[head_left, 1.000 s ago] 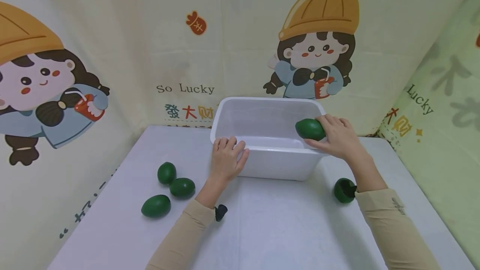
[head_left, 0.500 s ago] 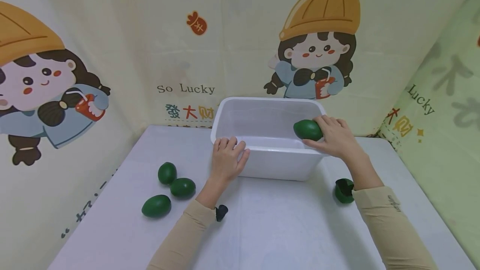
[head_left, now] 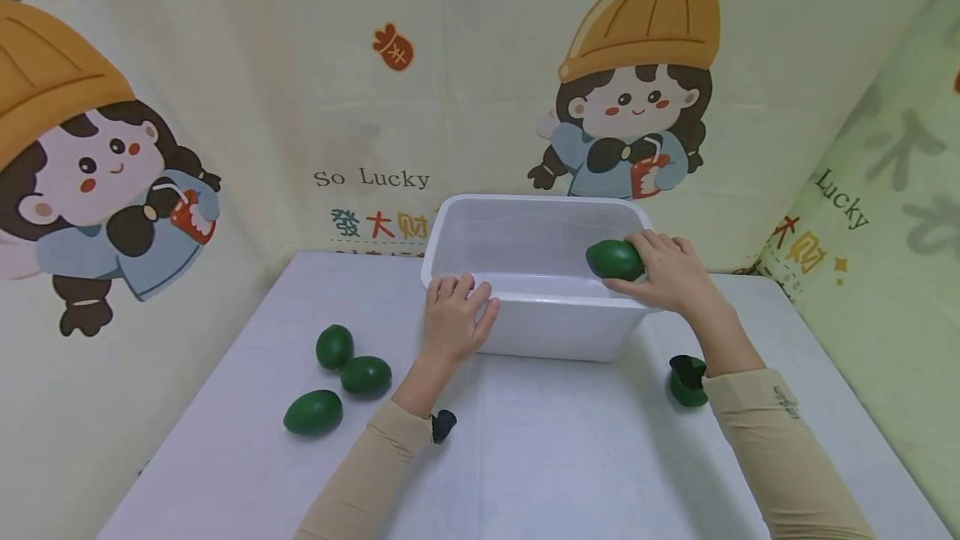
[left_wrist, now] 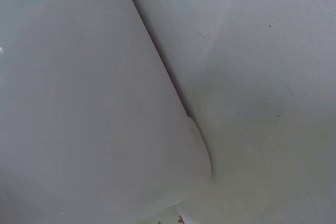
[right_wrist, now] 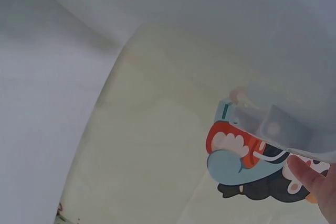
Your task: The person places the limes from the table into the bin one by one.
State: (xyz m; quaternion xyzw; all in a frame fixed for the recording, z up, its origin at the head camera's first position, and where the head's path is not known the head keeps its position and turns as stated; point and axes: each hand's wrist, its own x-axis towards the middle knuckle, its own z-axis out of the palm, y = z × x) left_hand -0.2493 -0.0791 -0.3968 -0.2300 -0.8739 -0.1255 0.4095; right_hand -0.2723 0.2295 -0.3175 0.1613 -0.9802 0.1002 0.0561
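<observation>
A white plastic tub [head_left: 555, 332] stands at the back of the table in the head view. My left hand [head_left: 450, 323] holds its near rim at the left, fingers hooked over the edge and thumb on the outer front. At the tub's right end, my right hand [head_left: 671, 273] grips a dark green oval fruit [head_left: 613, 260] with a pointed tip, just over the opening. In the left wrist view the tub's outer wall [left_wrist: 94, 98] fills the left side. A finger [right_wrist: 310, 179] shows by the tub's rim in the right wrist view.
Several loose green fruits lie on the white table [head_left: 555, 457]: one at the upper left [head_left: 334, 347], another beside it [head_left: 365, 376], a third nearer [head_left: 313, 412]. One more green fruit [head_left: 688, 390] sits by the right sleeve, partly covered by the dark wrist camera. A printed cloth backs the table.
My right hand has shifted slightly left with the green fruit, then nearly stopped. The left hand and tub have stayed put. The cloth at the left has moved.
</observation>
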